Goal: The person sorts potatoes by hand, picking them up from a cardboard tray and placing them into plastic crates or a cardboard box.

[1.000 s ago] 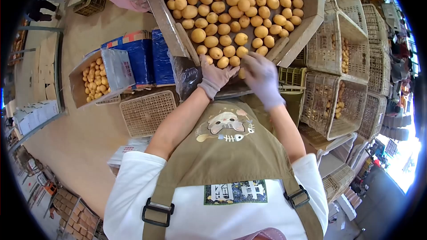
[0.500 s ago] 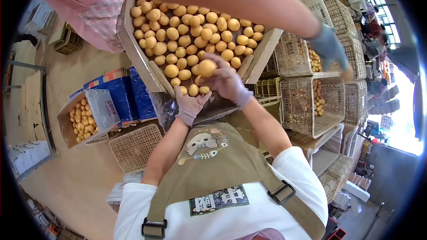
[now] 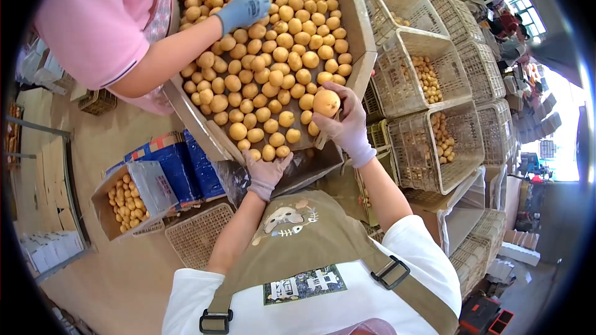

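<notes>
A large, round yellow-tan fruit (image 3: pixel 326 103) with a small dark spot is pinched in my gloved right hand (image 3: pixel 347 125), above the right front edge of the sorting tray. My gloved left hand (image 3: pixel 267 172) rests at the tray's narrow front opening. Its fingers are spread, just below several smaller round fruits (image 3: pixel 269 152), and hold nothing that I can see. Many more such fruits (image 3: pixel 279 56) cover the floor of the wooden-sided tray (image 3: pixel 363 74). A co-worker's blue-gloved hand (image 3: pixel 247 10) reaches over them from the left.
Slatted plastic crates (image 3: pixel 462 142) with some fruit stand stacked at the right. At the left are an open carton of fruit (image 3: pixel 127 201), blue wrapped boxes (image 3: pixel 177 164) and a plastic basket (image 3: pixel 198 232). A dark plastic-lined bin (image 3: pixel 310 177) sits under the tray's front.
My right hand has moved right and up with the fruit. The co-worker's arm has swung from the right-hand crates back over the tray. My left hand stays at the opening.
</notes>
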The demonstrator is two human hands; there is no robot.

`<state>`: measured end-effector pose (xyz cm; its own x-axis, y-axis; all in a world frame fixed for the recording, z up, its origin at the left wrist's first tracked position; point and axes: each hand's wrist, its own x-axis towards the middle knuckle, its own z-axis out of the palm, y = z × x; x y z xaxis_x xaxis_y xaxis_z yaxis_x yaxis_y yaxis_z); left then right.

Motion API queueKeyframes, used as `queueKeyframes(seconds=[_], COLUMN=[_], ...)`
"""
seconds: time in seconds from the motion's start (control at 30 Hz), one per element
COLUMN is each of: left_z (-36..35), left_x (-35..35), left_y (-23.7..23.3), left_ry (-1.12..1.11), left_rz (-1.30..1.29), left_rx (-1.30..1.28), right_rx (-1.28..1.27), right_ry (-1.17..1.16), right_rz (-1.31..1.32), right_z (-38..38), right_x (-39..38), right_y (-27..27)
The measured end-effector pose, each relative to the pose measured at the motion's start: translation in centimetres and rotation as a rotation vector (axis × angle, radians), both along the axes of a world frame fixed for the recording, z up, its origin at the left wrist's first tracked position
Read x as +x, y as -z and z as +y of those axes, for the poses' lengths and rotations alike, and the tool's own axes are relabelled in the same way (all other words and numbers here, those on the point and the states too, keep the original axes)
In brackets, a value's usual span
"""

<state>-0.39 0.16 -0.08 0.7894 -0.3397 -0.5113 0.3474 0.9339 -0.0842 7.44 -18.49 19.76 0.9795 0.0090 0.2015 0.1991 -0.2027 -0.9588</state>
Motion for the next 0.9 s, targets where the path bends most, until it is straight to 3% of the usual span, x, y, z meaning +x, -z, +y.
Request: queueKeyframes(seconds=[0.07, 0.17, 0.23, 0.3, 0.4, 0.43, 0.53, 0.6, 0.67, 0.7, 0.77, 0.8, 0.87, 0.9], left_z=[0.0, 0.1, 0.0, 0.1, 0.0, 0.1, -0.1, -0.1, -0.1, -0.1, 0.1, 0.1, -0.1, -0.4], left_x=[0.0, -0.1, 0.0, -0.1, -0.1, -0.1, -0.1, 0.3, -0.2, -0.1, -0.1, -0.1, -0.4, -0.5], left_y=[0.1, 0.3, 0.5, 1.2, -0.5, -0.2, -0.9, -0.3, -0.2, -0.6, -0.2, 0.7, -0.4, -0.1], left_ry=[0.006, 0.009, 0.014, 0.011, 0.02, 0.022, 0.014, 0.028, 0.012, 0.008, 0.033, 0.039, 0.022, -0.004], left_rz=[0.001, -0.024, -0.123, -0.04, -0.017, -0.022, -0.023, -0.058, -0.07, -0.074, -0.026, -0.101, -0.209, -0.092], left_rx=[-0.006, -0.031, 0.033, -0.024, 0.021, 0.002, 0.036, 0.044, 0.05, 0.037, 0.036, 0.018, 0.105, 0.111], right_rx=[-0.279, 0.011, 0.142, -0.078, -0.238, -0.465, -0.363, 0.004, 0.001, -0.381, -0.338, -0.52, -0.367, -0.258], right_ry=[0.004, -0.142, -0.085, 0.028, 0.13, 0.085, -0.001, 0.163, 0.605, 0.85, 0.829, 0.837, 0.517, 0.284], right_rz=[-0.165, -0.161, -0.123, -0.225, -0.464, -0.7, -1.026, -0.954, -0.675, -0.561, -0.251, -0.329, -0.337, -0.18], right_z=[-0.6, -1.1, -0.8, -1.3, -2.1, -2.9, -4.0, -6.7, -9.0, -9.2, -12.7, -12.3, -9.3, -6.6], right_x=[0.1, 0.6, 0.5, 0.7, 0.6, 0.5, -0.5, -0.2, 3.0, 4.9, 6.4, 5.5, 4.1, 2.8], right_y=[-1.6, -1.6, -1.7, -3.0, -6.1, -8.8, -13.8, -13.3, -13.6, -16.0, -14.3, -13.3, -8.4, -5.9])
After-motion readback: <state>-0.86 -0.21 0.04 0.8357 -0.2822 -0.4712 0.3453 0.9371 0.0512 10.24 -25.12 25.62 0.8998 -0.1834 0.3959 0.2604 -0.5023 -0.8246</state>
